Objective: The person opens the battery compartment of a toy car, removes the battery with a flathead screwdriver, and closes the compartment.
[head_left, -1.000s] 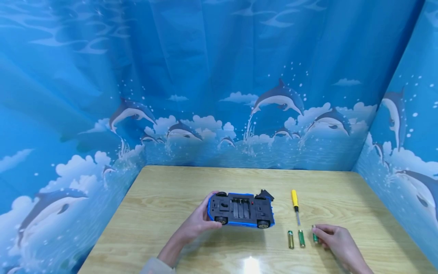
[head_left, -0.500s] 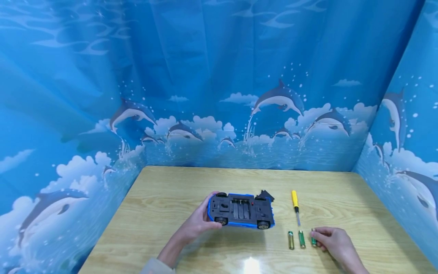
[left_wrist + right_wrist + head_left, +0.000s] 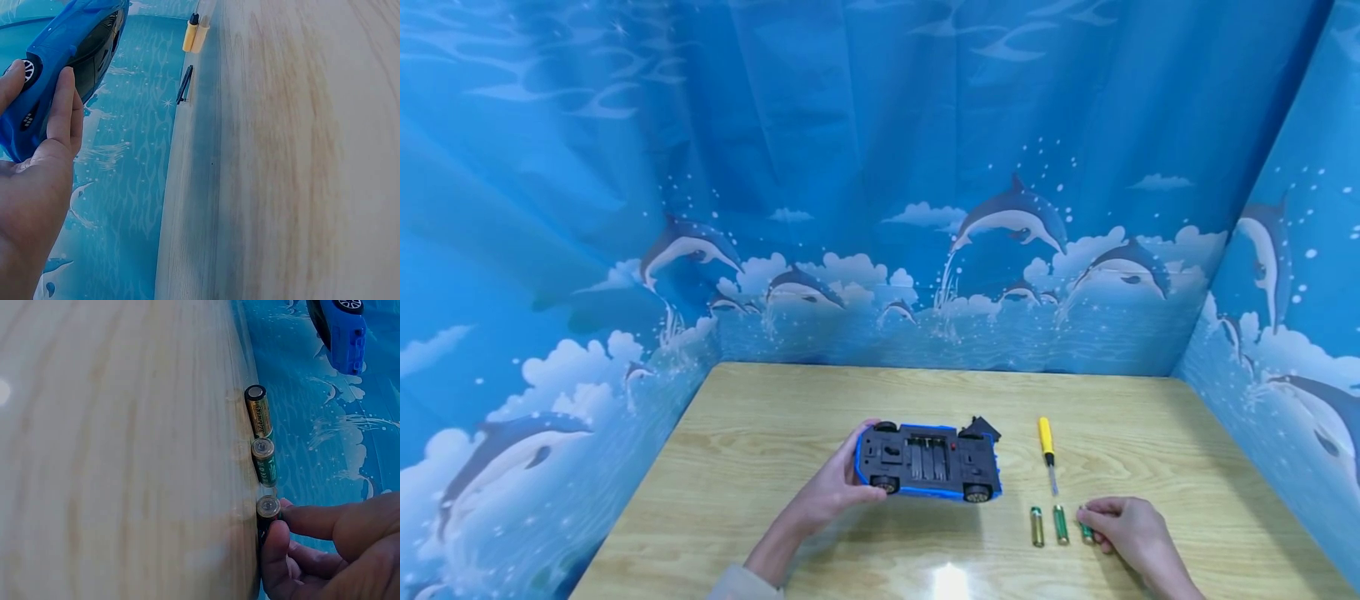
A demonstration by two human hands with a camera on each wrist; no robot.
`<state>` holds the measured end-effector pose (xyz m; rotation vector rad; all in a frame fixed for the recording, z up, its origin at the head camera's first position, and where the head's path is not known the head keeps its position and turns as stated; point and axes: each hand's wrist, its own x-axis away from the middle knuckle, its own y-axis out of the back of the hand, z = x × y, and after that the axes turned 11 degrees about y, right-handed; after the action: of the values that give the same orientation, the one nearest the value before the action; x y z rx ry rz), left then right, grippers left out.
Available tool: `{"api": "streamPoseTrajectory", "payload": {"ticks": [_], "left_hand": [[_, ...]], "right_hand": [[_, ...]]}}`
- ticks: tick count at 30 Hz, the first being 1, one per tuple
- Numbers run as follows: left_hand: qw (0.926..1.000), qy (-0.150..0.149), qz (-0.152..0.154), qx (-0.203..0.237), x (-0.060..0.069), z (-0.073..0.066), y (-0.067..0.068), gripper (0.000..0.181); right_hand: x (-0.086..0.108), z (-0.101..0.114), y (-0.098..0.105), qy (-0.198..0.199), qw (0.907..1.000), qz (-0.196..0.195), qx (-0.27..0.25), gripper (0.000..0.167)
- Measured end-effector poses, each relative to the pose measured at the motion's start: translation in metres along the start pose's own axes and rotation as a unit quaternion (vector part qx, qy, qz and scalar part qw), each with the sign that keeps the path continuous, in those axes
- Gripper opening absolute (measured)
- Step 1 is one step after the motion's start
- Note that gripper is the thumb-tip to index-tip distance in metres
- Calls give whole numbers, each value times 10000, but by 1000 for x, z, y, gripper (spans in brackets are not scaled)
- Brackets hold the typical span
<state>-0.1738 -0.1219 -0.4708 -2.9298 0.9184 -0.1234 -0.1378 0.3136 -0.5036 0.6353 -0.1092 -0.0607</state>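
My left hand (image 3: 831,492) grips one end of a blue toy car (image 3: 928,461), held above the table with its black underside facing me. An uncovered battery compartment (image 3: 929,458) with slots shows in the middle of that underside. In the left wrist view the thumb and fingers clasp the car (image 3: 59,53) near a wheel. On the table at the right, my right hand (image 3: 1138,537) pinches a green battery (image 3: 268,507) between thumb and fingers. Beside it lie a second green battery (image 3: 1061,525) and a gold-and-green battery (image 3: 1037,527), in a row.
A yellow-handled screwdriver (image 3: 1047,446) lies behind the batteries, its shaft toward them. A small black piece (image 3: 985,427), perhaps a cover, shows behind the car's right end. The wooden table (image 3: 760,417) is backed by a blue dolphin-print curtain (image 3: 865,167).
My right hand has shifted slightly left with the pinched battery, bringing it closer to the other two. The left hand and the car have stayed in place.
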Motion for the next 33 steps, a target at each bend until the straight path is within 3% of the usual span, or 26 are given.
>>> {"api": "streamPoseTrajectory", "payload": {"ticks": [15,22,27,33], "left_hand": [[10000,-17,74,39,-1,1,2,99],[10000,7,42,12,0,1,2,100],[10000,-67,56,4,1,2,3,99],[10000,-51,-50,41,2,0,5,100]], "right_hand": [[-1,-2,-1,-194,9994,-12,-277,33],[1,1,3,-259,9993,81,-243,45],[2,3,8,-101,9997,37,-217,54],[-5,11,15,182,9995,-153,189,62]]}}
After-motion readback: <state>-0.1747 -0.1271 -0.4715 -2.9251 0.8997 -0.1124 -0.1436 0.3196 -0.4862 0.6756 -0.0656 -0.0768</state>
